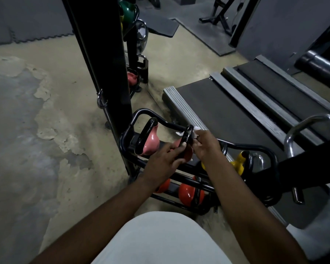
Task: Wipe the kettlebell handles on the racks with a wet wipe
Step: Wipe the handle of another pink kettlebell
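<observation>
Kettlebell handle (187,136) stands on the rack's (255,147) top tier. Your left hand (166,159) grips it low, and your right hand (206,145) pinches the wet wipe (180,133) against it. Two pink kettlebells (151,143), one yellow kettlebell (238,165) and two orange kettlebells (188,193) are racked. A treadmill (227,115) stands just beside the rack.

Kettlebells (151,143) on rack (141,111); treadmill (227,111) right of rack; post (107,63) left.

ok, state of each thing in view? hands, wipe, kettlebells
left hand: grips the held pink kettlebell's handle, low down.
right hand: holds the wet wipe against that handle.
wet wipe: bunched, showing on both sides of the handle's top.
held pink kettlebell: on the rack's top shelf.
other pink kettlebell: top shelf, untouched.
yellow kettlebell: lower shelf, untouched.
orange kettlebells: bottom shelf, untouched.
</observation>
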A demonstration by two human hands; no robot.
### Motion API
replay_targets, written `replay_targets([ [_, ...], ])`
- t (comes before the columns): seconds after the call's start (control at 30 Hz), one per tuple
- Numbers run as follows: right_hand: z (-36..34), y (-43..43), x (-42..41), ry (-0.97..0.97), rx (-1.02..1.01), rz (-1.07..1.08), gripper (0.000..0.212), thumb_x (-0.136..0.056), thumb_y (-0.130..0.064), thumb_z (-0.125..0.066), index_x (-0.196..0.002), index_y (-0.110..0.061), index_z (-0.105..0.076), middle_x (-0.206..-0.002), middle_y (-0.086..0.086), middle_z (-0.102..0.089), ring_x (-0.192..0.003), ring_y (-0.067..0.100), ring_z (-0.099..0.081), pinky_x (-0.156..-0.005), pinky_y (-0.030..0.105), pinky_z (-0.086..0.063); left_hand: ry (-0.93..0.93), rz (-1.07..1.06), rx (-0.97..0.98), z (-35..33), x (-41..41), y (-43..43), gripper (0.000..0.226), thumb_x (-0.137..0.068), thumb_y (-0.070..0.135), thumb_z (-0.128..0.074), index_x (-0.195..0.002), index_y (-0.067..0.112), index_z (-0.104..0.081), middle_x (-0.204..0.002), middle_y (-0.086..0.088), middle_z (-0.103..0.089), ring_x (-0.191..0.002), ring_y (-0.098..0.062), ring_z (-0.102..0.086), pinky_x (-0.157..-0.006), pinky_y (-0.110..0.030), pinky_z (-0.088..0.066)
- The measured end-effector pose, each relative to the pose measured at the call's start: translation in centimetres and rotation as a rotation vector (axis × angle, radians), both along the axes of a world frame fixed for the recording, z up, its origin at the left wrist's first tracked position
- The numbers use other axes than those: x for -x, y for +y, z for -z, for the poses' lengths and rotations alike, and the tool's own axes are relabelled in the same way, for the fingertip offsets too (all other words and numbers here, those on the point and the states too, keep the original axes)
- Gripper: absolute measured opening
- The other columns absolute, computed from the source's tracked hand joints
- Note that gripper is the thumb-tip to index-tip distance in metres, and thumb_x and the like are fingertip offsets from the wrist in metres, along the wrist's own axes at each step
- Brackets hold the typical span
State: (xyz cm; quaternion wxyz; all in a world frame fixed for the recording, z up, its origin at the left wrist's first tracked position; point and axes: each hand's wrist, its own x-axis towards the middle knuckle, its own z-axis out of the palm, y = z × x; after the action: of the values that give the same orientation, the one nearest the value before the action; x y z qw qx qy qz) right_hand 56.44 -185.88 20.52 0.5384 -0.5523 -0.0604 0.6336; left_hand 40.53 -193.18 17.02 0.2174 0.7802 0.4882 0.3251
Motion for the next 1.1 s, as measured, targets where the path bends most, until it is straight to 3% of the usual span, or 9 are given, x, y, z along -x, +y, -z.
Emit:
replay_targets([
  [0.13, -0.4, 0.5, -1.7, -0.746, -0.264, -0.360, 0.007, -0.082, -0.020, -0.069, -0.083, -0.020, -0.075, -0.070, 0.000, -0.070, -0.066, 0.020, -0.064, -0.068, 0.037, -0.053, 0.046, 0.021, -0.007, 0.2, 0.4, -0.1, 0.063, -0.084, 0.012, -0.065, -0.143, 0.027, -0.047, -0.106, 0.000, -0.058, -0.083, -0.015, -0.060, -0.066, -0.031, -0.054],
  [0.2, -1.6, 2.6, -1.9, -1.132, -0.374, -0.586, 0.005, -0.082, -0.027, -0.073, -0.084, -0.028, -0.077, -0.070, -0.012, -0.068, -0.068, 0.012, -0.062, -0.068, 0.031, -0.048, 0.063, 0.003, -0.011, 0.3, 0.1, -0.3, 0.064, -0.086, 0.013, -0.060, -0.146, 0.026, -0.044, -0.102, 0.000, -0.057, -0.079, -0.016, -0.058, -0.062, -0.030, -0.052],
  [0.33, -5.9, 6.7, -0.6, -1.581, -0.366, -1.278, 0.019, -0.087, -0.028, -0.071, -0.104, -0.020, -0.075, -0.102, -0.003, -0.070, -0.095, 0.012, -0.060, -0.076, 0.023, -0.038, 0.088, 0.007, -0.044, 0.7, 0.3, -0.4, 0.056, -0.093, 0.030, -0.046, -0.148, 0.032, -0.035, -0.091, -0.005, -0.055, -0.067, -0.020, -0.055, -0.053, -0.030, -0.045],
  [0.47, -8.9, 8.5, 2.7, -1.681, -0.257, -1.943, 0.022, -0.091, -0.025, -0.067, -0.110, -0.015, -0.072, -0.098, 0.000, -0.067, -0.093, 0.012, -0.057, -0.077, 0.023, -0.038, 0.029, 0.023, -0.045, 0.5, 0.5, -0.6, 0.049, -0.096, 0.041, -0.048, -0.144, 0.035, -0.039, -0.089, -0.007, -0.058, -0.068, -0.020, -0.058, -0.058, -0.024, -0.041],
  [0.57, -8.6, 10.0, 4.4, -1.818, -0.103, -2.075, 0.031, -0.087, -0.035, -0.070, -0.104, -0.010, -0.074, -0.096, 0.003, -0.072, -0.093, 0.024, -0.065, -0.083, 0.031, -0.050, 0.021, -0.008, -0.037, 0.3, 0.3, -0.6, 0.049, -0.095, 0.043, -0.049, -0.143, 0.035, -0.042, -0.083, -0.005, -0.057, -0.065, -0.021, -0.057, -0.056, -0.032, -0.049],
  [0.7, -7.4, 9.9, 6.7, -1.715, 0.160, -2.296, 0.035, -0.086, -0.041, -0.070, -0.061, -0.016, -0.069, -0.050, -0.004, -0.062, -0.063, 0.019, -0.056, -0.077, 0.034, -0.046, 0.006, 0.021, -0.007, 0.1, 0.3, -0.7, 0.049, -0.095, 0.041, -0.047, -0.142, 0.036, -0.040, -0.085, -0.006, -0.061, -0.070, -0.020, -0.060, -0.060, -0.038, -0.052],
  [0.87, -7.8, 10.7, 6.8, -1.890, 0.132, -2.228, 0.023, -0.083, -0.043, -0.071, -0.077, -0.021, -0.067, -0.093, 0.006, -0.068, -0.084, 0.022, -0.062, -0.091, 0.039, -0.051, -0.009, 0.014, -0.003, -0.3, 0.5, -0.6, 0.050, -0.093, 0.043, -0.047, -0.142, 0.038, -0.035, -0.090, -0.009, -0.063, -0.070, -0.025, -0.062, -0.058, -0.038, -0.053],
  [1.0, -8.2, 9.8, 7.3, -1.616, 0.114, -2.336, 0.019, -0.087, -0.035, -0.069, -0.074, -0.021, -0.070, -0.072, 0.001, -0.066, -0.071, 0.020, -0.056, -0.068, 0.033, -0.048, 0.025, 0.034, -0.042, 0.0, 0.6, -0.4, 0.054, -0.093, 0.036, -0.057, -0.143, 0.036, -0.036, -0.088, -0.007, -0.063, -0.069, -0.021, -0.062, -0.057, -0.035, -0.051],
  [1.1, -8.4, 9.8, 6.1, -1.618, -0.029, -2.248, 0.014, -0.088, -0.033, -0.069, -0.086, -0.019, -0.073, -0.070, -0.005, -0.072, -0.083, 0.022, -0.063, -0.078, 0.034, -0.051, 0.022, 0.019, -0.029, 0.3, 0.5, -0.4, 0.049, -0.094, 0.040, -0.049, -0.142, 0.037, -0.036, -0.089, -0.007, -0.063, -0.069, -0.022, -0.062, -0.058, -0.034, -0.051],
])
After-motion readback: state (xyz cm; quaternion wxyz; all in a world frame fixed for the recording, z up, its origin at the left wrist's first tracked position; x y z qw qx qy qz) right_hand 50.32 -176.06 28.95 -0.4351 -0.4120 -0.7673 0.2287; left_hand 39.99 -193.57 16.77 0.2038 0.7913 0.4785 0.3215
